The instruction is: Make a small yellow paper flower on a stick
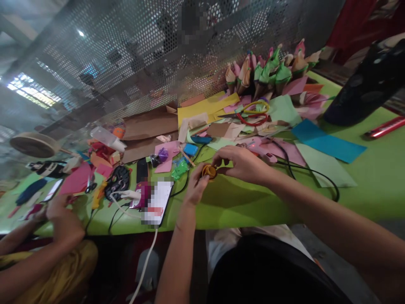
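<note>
Over the green table, my left hand (196,183) pinches a small rolled orange-yellow paper coil (209,170) between thumb and fingers. The coil's round, layered end faces up toward me. My right hand (236,165) comes in from the right, its thumb and fingertips bent around the coil's right edge. Part of the coil is hidden behind my fingers. Just beyond my right hand lies a pink glue gun (261,150) with a black cord. A phone (159,202) with a lit screen rests left of my left hand.
Red- and yellow-handled scissors (253,118) lie on paper scraps. Several paper cones (268,71) stand at the back beside a perforated metal panel (152,63). A dark bottle (363,80) stands right. At left are a co-worker's hands (60,209) and a yellow glue gun (99,194).
</note>
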`<state>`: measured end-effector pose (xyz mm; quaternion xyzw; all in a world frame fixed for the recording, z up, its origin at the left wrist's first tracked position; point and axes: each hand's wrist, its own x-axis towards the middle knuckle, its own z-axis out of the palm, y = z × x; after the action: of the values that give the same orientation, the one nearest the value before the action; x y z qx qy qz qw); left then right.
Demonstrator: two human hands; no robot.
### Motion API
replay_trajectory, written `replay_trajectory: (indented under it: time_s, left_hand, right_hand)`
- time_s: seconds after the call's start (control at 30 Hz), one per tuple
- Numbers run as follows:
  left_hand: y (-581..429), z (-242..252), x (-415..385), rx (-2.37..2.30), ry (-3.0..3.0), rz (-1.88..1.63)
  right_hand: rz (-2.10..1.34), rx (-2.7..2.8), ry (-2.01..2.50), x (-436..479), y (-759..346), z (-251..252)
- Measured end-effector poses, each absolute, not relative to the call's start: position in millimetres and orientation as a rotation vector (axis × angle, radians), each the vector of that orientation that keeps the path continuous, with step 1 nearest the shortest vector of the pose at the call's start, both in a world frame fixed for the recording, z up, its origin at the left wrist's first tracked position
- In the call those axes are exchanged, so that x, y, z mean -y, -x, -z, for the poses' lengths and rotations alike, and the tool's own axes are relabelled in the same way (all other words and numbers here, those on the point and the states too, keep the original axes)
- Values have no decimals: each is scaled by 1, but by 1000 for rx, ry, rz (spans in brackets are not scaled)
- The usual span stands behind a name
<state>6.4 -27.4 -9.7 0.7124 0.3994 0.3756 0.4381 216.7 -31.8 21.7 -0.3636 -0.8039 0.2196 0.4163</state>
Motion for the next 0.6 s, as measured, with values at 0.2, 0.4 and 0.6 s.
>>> replay_trajectory:
  time_s: [0.2,0.4,0.6]
  left_hand:
    - [-5,11,29,-948,-1807,-1067]
    - [-7,9,30,-931,-1887,-1080]
    - [-8,9,31,-968,-1931,-1006]
  right_hand:
    - [-673,1939,1072,35,-217,-28]
    - [-595,1950,1171,39,-206,-21]
    - [-377,2048,1254,40,-201,-16]
